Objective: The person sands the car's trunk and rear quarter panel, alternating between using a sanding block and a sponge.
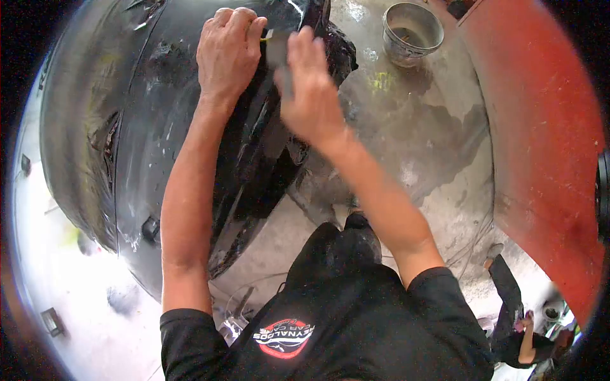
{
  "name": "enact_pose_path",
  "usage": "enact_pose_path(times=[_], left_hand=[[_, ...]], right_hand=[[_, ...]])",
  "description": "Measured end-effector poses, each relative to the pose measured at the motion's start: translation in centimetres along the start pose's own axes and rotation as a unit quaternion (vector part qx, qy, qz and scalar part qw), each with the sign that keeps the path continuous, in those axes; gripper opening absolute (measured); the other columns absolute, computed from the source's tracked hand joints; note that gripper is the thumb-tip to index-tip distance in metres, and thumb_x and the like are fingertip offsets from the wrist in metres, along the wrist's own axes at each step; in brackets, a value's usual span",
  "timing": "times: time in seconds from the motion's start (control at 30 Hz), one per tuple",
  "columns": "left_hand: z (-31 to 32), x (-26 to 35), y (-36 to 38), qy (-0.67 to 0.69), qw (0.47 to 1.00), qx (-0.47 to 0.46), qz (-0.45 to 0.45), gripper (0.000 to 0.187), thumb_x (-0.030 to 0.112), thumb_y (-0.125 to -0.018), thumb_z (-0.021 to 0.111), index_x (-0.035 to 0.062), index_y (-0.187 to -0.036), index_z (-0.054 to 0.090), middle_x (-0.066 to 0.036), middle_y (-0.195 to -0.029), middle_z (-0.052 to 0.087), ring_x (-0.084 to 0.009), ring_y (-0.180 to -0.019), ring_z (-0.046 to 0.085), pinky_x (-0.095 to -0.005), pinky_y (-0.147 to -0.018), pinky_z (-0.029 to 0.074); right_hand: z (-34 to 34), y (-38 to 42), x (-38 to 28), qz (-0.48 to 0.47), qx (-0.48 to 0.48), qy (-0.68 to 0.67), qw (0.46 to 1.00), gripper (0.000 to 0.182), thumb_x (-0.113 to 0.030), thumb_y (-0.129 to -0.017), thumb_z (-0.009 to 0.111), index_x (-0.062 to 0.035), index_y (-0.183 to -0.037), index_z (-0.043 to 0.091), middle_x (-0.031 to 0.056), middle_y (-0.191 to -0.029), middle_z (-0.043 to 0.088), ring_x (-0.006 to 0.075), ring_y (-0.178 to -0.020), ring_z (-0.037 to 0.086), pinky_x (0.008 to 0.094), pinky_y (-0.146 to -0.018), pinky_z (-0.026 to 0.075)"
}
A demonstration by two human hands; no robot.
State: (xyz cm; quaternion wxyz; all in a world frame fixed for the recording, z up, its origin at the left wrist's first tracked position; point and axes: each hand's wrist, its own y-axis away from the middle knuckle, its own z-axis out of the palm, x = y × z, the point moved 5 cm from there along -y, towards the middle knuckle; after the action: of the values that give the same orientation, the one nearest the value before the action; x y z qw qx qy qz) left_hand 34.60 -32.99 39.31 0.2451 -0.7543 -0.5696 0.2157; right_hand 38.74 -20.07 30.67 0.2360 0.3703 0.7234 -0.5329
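My left hand (230, 60) is closed, fingers curled, against the black-covered car body (159, 108). A small yellow sliver (265, 37) shows beside its fingertips; what the hand grips is hidden. Just to the right, my right hand (312, 95) is smeared by motion. Between its thumb and fingers is a grey flat piece (277, 51), too blurred to name. Under both hands the car's dark surface looks glossy and wet, with pale smears and streaks. Wrinkled black sheeting (340, 54) hangs at the car's edge.
A dirty bucket (413, 35) with a little liquid stands on the stained concrete floor (413, 140). A large red panel (546, 127) rises along the right side. Another person (515, 311) is at the lower right. Cables and clutter lie near my legs.
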Motion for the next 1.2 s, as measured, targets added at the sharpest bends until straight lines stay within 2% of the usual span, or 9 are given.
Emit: enact_pose_path(times=[0.07,0.13,0.23,0.4,0.6,0.8,1.03,1.13,1.2], left_hand=[[-0.1,0.3,-0.1,-0.02,1.0,-0.013,0.019,0.016,0.025,-0.097,0.066,0.0092,-0.097,0.067,-0.01,-0.097,0.068,-0.0342,-0.09,0.065,-0.045,-0.081,0.052],[-0.4,0.6,-0.1,0.004,1.0,-0.004,0.008,0.016,0.023,-0.095,0.066,0.0069,-0.094,0.066,-0.013,-0.095,0.065,-0.0363,-0.09,0.063,-0.047,-0.081,0.05],[-1.0,1.3,-0.3,0.032,0.999,-0.013,-0.007,0.011,0.014,-0.093,0.064,0.0032,-0.091,0.062,-0.017,-0.09,0.059,-0.0395,-0.089,0.059,-0.0502,-0.082,0.048],[-1.0,1.9,-0.4,0.005,0.999,-0.024,0.028,0.011,0.014,-0.093,0.064,0.003,-0.091,0.062,-0.018,-0.09,0.059,-0.0393,-0.09,0.058,-0.0501,-0.083,0.047],[-0.6,1.4,-0.1,-0.013,0.999,-0.034,0.022,0.014,0.019,-0.094,0.065,0.0049,-0.091,0.064,-0.015,-0.092,0.062,-0.0382,-0.09,0.061,-0.0486,-0.082,0.048],[0.1,0.7,-0.1,-0.041,0.998,-0.026,0.029,0.019,0.029,-0.096,0.067,0.0097,-0.096,0.068,-0.012,-0.098,0.068,-0.0356,-0.092,0.066,-0.0462,-0.083,0.052],[0.3,0.5,-0.1,-0.045,0.998,-0.025,0.041,0.02,0.029,-0.096,0.067,0.0097,-0.097,0.069,-0.011,-0.098,0.069,-0.0352,-0.092,0.066,-0.0456,-0.083,0.052],[0.2,0.3,0.2,-0.04,0.998,-0.025,0.04,0.021,0.03,-0.098,0.066,0.0098,-0.098,0.069,-0.011,-0.098,0.069,-0.0349,-0.091,0.066,-0.0455,-0.082,0.053],[0.4,0.1,0.3,-0.056,0.997,-0.019,0.048,0.021,0.031,-0.098,0.066,0.01,-0.099,0.069,-0.011,-0.097,0.069,-0.0345,-0.091,0.067,-0.0453,-0.081,0.053]], right_hand=[[-0.1,-3.3,1.9,0.078,0.035,0.023,0.996,0.055,-0.026,-0.103,0.054,0.0137,-0.14,0.049,0.035,-0.153,0.039,0.0541,-0.14,0.038,0.0491,-0.12,0.031],[1.0,-3.9,3.5,0.065,-0.01,0.098,0.993,0.059,-0.029,-0.107,0.048,0.0088,-0.152,0.036,0.0327,-0.156,0.037,0.044,-0.149,0.031,0.0437,-0.123,0.025],[0.8,-2.2,1.4,0.106,0.087,0.02,0.99,0.058,-0.028,-0.104,0.053,0.0158,-0.142,0.045,0.0362,-0.153,0.038,0.0507,-0.142,0.038,0.0478,-0.12,0.031],[3.8,8.9,-8.2,0.182,0.049,-0.292,0.938,0.078,-0.021,-0.104,0.049,0.0171,-0.155,0.005,0.039,-0.163,0.003,0.0504,-0.154,0.004,0.0472,-0.126,0.008],[0.6,-2.7,3.7,0.239,0.062,-0.331,0.911,0.064,-0.025,-0.105,0.052,0.0114,-0.153,0.03,0.0331,-0.154,0.039,0.044,-0.144,0.039,0.04,-0.12,0.032],[2.7,5.6,-0.5,0.199,0.125,-0.274,0.933,0.062,-0.023,-0.104,0.052,0.0121,-0.151,0.032,0.0326,-0.155,0.039,0.0408,-0.148,0.033,0.0394,-0.123,0.026],[1.2,-1.3,7.1,0.255,0.06,-0.275,0.925,0.06,-0.03,-0.107,0.048,0.0111,-0.149,0.038,0.0363,-0.156,0.034,0.0473,-0.148,0.031,0.0449,-0.122,0.028],[-0.4,-1.6,5.8,0.207,0.102,-0.216,0.949,0.054,-0.031,-0.105,0.056,0.0067,-0.144,0.05,0.0252,-0.149,0.052,0.0344,-0.144,0.045,0.0358,-0.116,0.035],[1.4,0.8,3.9,0.227,0.119,-0.282,0.924,0.057,-0.025,-0.102,0.055,0.0129,-0.144,0.045,0.0349,-0.151,0.041,0.0412,-0.146,0.038,0.0411,-0.122,0.03]])
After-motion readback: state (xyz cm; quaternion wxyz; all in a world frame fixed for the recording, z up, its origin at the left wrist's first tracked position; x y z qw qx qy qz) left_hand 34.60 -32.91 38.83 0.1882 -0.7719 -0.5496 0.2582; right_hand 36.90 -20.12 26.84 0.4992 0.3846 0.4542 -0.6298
